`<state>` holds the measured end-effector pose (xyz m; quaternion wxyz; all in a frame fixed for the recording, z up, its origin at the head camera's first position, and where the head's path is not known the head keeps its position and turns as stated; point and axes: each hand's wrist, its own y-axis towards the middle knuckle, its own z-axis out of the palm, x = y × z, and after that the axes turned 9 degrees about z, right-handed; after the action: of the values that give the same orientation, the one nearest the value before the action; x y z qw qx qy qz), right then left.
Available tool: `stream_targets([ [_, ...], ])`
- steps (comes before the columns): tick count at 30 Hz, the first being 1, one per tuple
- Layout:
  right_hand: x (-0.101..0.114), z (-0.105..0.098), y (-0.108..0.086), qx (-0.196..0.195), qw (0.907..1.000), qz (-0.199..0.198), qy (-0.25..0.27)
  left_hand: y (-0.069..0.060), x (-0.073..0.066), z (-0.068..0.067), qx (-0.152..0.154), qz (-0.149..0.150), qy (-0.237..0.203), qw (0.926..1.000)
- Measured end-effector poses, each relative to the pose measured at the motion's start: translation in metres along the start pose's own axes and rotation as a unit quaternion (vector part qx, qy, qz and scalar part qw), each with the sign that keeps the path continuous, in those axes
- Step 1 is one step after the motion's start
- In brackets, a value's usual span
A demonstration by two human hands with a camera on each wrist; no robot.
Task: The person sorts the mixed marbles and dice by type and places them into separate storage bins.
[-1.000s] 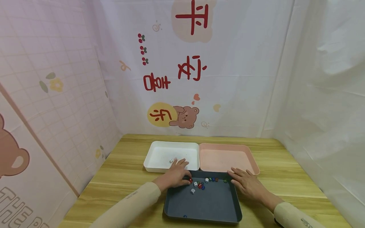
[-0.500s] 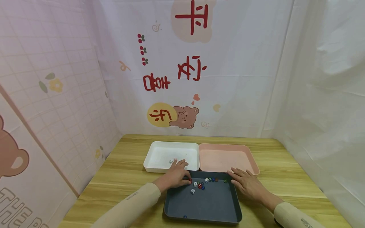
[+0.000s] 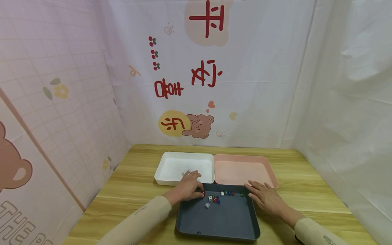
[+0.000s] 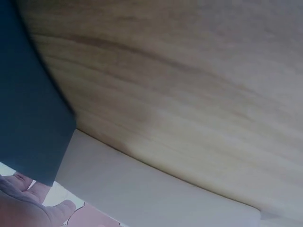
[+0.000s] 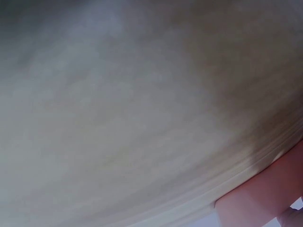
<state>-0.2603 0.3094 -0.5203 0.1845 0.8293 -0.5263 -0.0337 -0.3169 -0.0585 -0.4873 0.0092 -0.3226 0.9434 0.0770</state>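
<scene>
My left hand (image 3: 186, 189) reaches over the far left corner of the dark grey tray (image 3: 218, 221). Its thumb and index finger pinch a small red die (image 3: 203, 193), partly hidden by the fingers. The other fingers extend over the white tray (image 3: 171, 163). My right hand (image 3: 267, 199) rests on the grey tray's far right corner, fingers extended and holding nothing. Near the left fingertips lie white dice (image 3: 210, 198), another red die (image 3: 215, 200) and small blue pieces (image 3: 218, 201). Only part of the left hand (image 4: 28, 208) shows in the left wrist view.
A pink tray (image 3: 242, 166) stands right of the white one, both behind the grey tray. Small dice (image 3: 184, 173) lie in the white tray, partly covered by my fingers. A green piece (image 3: 242, 195) sits near my right fingers. Patterned cloth (image 3: 245, 85) surrounds the wooden table (image 3: 122, 190).
My left hand and the red die have shifted very slightly left. The right hand stays in place, and the other dice and trays look unchanged.
</scene>
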Motion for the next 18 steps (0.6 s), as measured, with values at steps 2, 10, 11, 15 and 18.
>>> stream_targets([
  [2, 0.0001, 0.0002, -0.0001, -0.001, 1.0, -0.001, -0.002, 0.0, 0.0002, -0.0012, -0.004, -0.001, -0.004, 1.0],
  [10, 0.0009, -0.0013, 0.0001, -0.002, 1.0, -0.002, 0.002, -0.0011, 0.0013, -0.0068, -0.009, -0.017, -0.003, 0.9998],
  [11, 0.001, -0.0015, 0.0001, -0.002, 1.0, -0.003, 0.002, -0.0013, 0.0015, -0.0073, -0.009, -0.018, -0.004, 0.9998],
  [15, 0.001, -0.0016, 0.0, -0.007, 0.9999, -0.007, 0.002, -0.0014, 0.0026, -0.0082, -0.013, -0.017, -0.005, 0.9998],
  [18, 0.0005, -0.0007, -0.0006, -0.012, 0.9999, -0.011, 0.0, -0.0016, 0.0033, -0.0081, -0.015, -0.015, -0.005, 0.9998],
])
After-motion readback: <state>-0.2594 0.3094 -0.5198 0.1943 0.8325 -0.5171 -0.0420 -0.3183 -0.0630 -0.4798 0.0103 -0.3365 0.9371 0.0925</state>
